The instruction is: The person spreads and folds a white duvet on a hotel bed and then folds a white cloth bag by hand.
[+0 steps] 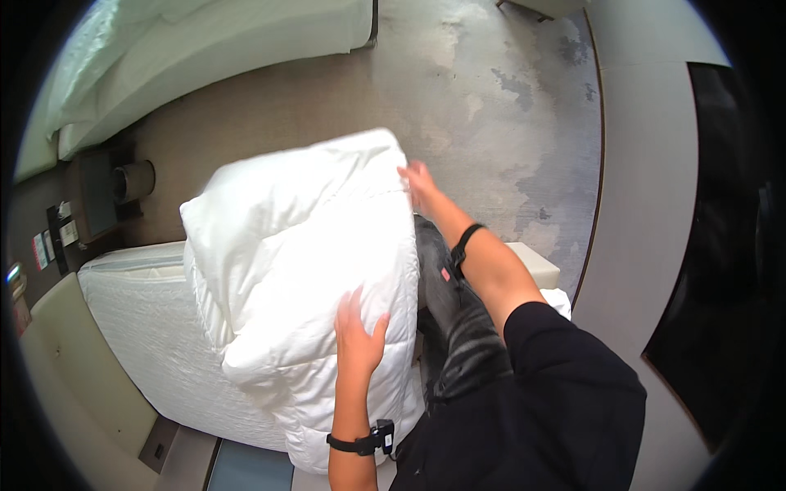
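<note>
A folded white quilted duvet (288, 245) lies in a thick pile across the end of a bed with a white-covered mattress (153, 356). My left hand (361, 334) rests on top of the duvet, palm down, thumb and fingers spread. At the duvet's far right corner is my right hand (419, 184), slightly blurred, with its fingers at the edge. Whether those fingers pinch the cloth is not clear. The duvet's lower layers hang past the mattress on the near side, beside my legs.
A second bed (245, 49) with white linen stands across the carpet (466, 123). Between the beds, a nightstand (95, 196) and a cylindrical bin (135, 181) sit by the headboard wall. A cream bench-like block (534, 267) is behind my legs. A dark panel (712, 245) lines the right wall.
</note>
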### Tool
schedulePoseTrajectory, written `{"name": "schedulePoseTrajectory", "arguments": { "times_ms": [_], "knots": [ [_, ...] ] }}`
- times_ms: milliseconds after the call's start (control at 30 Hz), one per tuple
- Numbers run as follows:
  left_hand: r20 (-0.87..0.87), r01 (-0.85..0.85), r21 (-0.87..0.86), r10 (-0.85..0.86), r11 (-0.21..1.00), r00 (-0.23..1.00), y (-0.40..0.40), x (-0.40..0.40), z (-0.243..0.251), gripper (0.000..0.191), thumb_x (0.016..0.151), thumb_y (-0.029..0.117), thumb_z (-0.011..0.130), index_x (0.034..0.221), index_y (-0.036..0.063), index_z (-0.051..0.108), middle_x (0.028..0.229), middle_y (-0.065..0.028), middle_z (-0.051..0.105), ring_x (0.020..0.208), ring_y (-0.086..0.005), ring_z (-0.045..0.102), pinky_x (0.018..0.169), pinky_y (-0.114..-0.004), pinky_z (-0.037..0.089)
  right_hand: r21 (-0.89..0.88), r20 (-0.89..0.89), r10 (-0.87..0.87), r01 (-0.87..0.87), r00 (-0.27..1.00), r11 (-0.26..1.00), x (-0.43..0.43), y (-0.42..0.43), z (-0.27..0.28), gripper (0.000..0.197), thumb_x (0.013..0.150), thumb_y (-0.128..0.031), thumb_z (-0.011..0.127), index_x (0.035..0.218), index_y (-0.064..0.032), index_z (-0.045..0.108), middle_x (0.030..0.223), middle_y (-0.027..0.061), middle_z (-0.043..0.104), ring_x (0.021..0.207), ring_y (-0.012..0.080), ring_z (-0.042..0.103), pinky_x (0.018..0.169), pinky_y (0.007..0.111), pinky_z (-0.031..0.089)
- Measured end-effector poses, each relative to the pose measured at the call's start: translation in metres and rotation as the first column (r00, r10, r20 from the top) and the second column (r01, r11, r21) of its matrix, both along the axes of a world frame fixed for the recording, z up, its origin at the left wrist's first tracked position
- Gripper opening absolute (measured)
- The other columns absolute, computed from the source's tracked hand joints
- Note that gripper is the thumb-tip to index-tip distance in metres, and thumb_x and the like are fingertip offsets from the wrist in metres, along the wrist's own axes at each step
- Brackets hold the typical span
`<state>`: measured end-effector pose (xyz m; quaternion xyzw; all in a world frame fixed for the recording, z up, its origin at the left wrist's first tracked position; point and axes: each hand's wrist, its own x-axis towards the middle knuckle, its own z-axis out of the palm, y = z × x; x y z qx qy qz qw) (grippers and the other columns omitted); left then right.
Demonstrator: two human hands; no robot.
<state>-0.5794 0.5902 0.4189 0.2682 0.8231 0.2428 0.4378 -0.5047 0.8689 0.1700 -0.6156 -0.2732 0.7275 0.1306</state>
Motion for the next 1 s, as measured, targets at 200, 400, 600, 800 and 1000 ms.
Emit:
{"name": "schedulePoseTrajectory", "arguments": {
  "times_ms": [200,400,600,800,1000],
  "knots": [
    [-0.585,-0.502,-0.61,0.079,0.613,0.807,-0.057,-0.108,-0.118,0.1,0.068,0.057,0.076,0.147,0.0265,0.023,0.153,-0.0175,0.02,0.14,-0.037,0.023,0.107,-0.058,0.023,-0.454,0.211,0.513,-0.382,0.832,0.805,-0.005,-0.084,-0.088,0.089,0.076,-0.049,0.074,0.138,0.0042,0.039,0.133,0.0234,0.049,0.108,0.0339,0.06,0.09,0.042,0.049],
    [-0.312,-0.296,-0.538,0.139,0.789,0.94,-0.079,-0.165,-0.153,0.063,0.074,0.031,0.076,0.126,0.0073,0.05,0.114,-0.0181,0.06,0.101,-0.033,0.059,0.087,-0.039,0.045,-0.225,0.208,0.662,-0.623,0.72,0.749,0.007,-0.064,-0.133,0.062,0.079,-0.042,0.072,0.121,0.0015,0.058,0.113,0.0175,0.065,0.101,0.0286,0.064,0.091,0.038,0.048],
    [-0.286,-0.263,-0.465,0.138,0.845,0.948,-0.077,-0.188,-0.116,0.021,0.08,0.014,0.069,0.092,-0.003,0.069,0.069,-0.0093,0.066,0.059,-0.011,0.051,0.057,-0.03,0.042,0.303,0.206,0.786,-0.802,0.583,0.516,-0.02,0.014,-0.066,0.034,0.085,-0.022,0.069,0.11,-0.0011,0.062,0.096,0.0161,0.07,0.091,0.0215,0.066,0.081,0.035,0.05],
    [-0.119,-0.256,-0.324,0.229,0.911,0.966,0.051,-0.179,-0.091,0.019,0.084,0.009,0.064,0.095,-0.0058,0.067,0.07,-0.0108,0.064,0.062,-0.017,0.056,0.061,-0.031,0.045,-0.004,0.489,0.579,-0.663,0.652,0.749,0.042,0.031,-0.143,0.04,0.088,-0.036,0.064,0.103,0.001,0.066,0.098,0.0188,0.069,0.088,0.0263,0.066,0.079,0.037,0.05],
    [-0.346,-0.237,-0.21,0.155,0.948,0.925,0.019,-0.157,-0.146,0.034,0.08,0.014,0.069,0.11,-0.0009,0.063,0.105,-0.0195,0.064,0.096,-0.0368,0.06,0.084,-0.043,0.047,-0.15,0.496,0.838,-0.928,0.227,0.34,-0.011,-0.012,-0.162,0.057,0.084,-0.034,0.065,0.126,0.0021,0.052,0.122,0.0231,0.059,0.114,0.0363,0.056,0.098,0.04,0.043]
  ]
}}
